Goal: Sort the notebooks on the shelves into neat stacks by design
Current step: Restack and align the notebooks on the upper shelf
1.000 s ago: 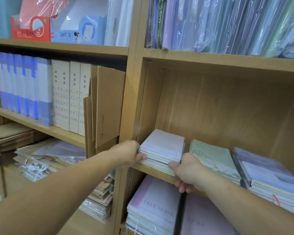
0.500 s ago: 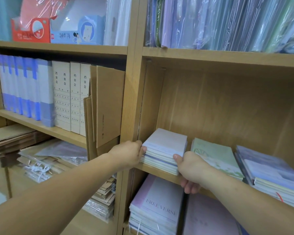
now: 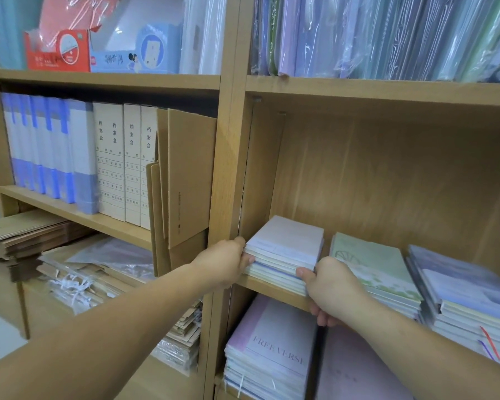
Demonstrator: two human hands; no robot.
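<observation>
Holding a stack of thin pale-lilac paper notebooks (image 3: 283,249) at the left end of the wooden shelf (image 3: 267,287). Left hand (image 3: 224,262) curling fingers (image 3: 248,258) round its left edge; right hand (image 3: 334,290) pinching its front right corner. Probably handling as light, floppy and slippery, so clamping both sides. Reading "FREEVERSE" on the lilac notebook stack below (image 3: 274,350).

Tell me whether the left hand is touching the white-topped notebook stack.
Touching. The head view shows the left hand with its fingers pressed against the left edge of the white-topped notebook stack.
</observation>
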